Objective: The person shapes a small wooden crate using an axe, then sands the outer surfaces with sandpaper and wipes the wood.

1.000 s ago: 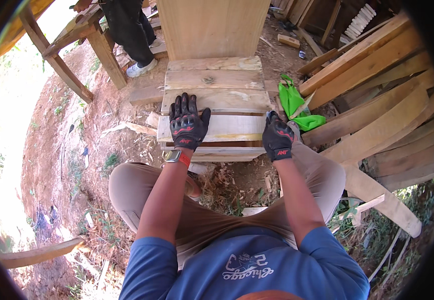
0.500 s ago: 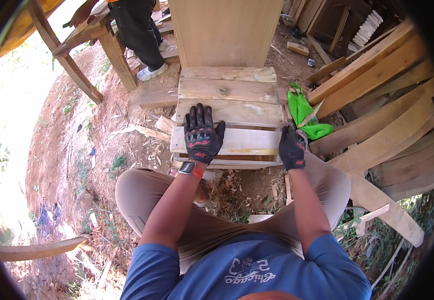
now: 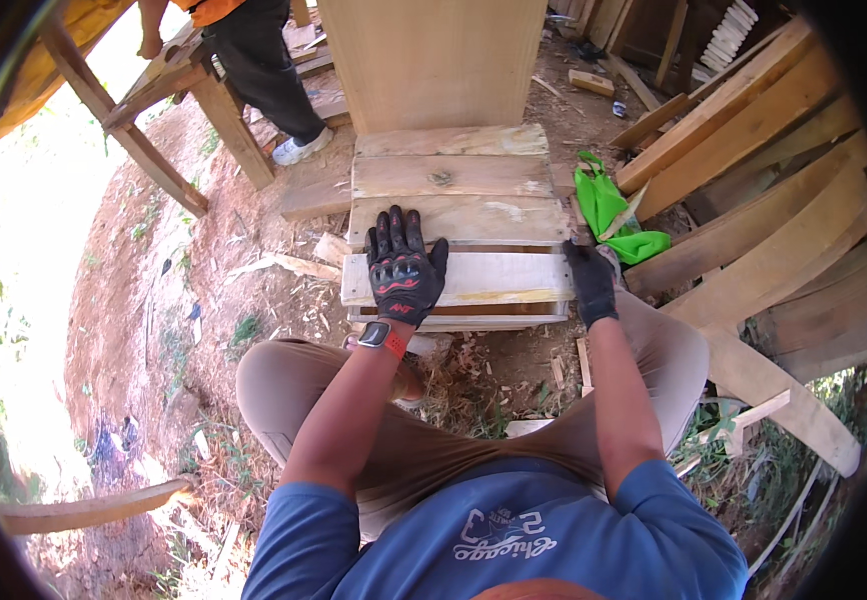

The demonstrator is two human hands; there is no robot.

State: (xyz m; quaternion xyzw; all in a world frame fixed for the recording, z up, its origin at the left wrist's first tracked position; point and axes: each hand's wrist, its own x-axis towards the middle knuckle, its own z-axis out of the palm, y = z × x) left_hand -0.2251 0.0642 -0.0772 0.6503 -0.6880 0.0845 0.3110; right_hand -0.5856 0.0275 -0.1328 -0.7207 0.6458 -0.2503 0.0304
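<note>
In the head view, the pale slat (image 3: pixel 504 275) lies straight ahead of the person, on the near part of a slatted wooden frame (image 3: pixel 494 323), its long axis running left to right, crosswise to the 2 forearms. The left hand (image 3: pixel 406 268), gloved in black, lies palm down on top near the slat's left end, opened flat with the thumb apart; its 4 fingers point away from the body, past a narrow gap and over the nearest of 3 planks (image 3: pixel 494 180). It has hold of nothing. The right hand (image 3: pixel 592 280), also gloved, is at the slat's right end, with its fingers partly hidden; whether it grips the wood or anything else, I cannot tell. So the slat spans between the 2 hands, with the left the more fully over it. A green bag (image 3: pixel 599 205) lies just beyond the right hand.
</note>
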